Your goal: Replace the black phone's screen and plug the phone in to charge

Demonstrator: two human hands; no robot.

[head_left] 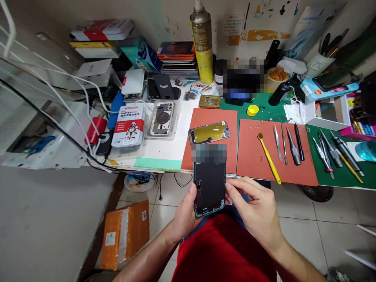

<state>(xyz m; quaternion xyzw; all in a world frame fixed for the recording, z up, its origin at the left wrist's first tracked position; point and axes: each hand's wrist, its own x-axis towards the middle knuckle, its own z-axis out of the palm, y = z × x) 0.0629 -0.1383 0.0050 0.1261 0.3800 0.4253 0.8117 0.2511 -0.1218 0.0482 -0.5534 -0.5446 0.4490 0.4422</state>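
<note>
An opened phone (210, 188) with its dark inside facing up is tilted in front of my lap, just off the table's front edge. Its top end is blurred out. My left hand (186, 207) grips it along the left side, thumb on the rim. At its right edge, my right hand (252, 201) has thumb and forefinger pinched together; anything between them is too small to make out. On the red mat beyond lies a detached phone screen (210, 133), its gold-coloured back up.
A yellow brush (268, 156), tweezers (277, 143) and several slim tools lie on the right mat. A phone housing (161, 119) sits in a clear tray, beside a battery box (129, 125). A spray can (202, 47) stands behind. Cables (58, 105) hang at the left.
</note>
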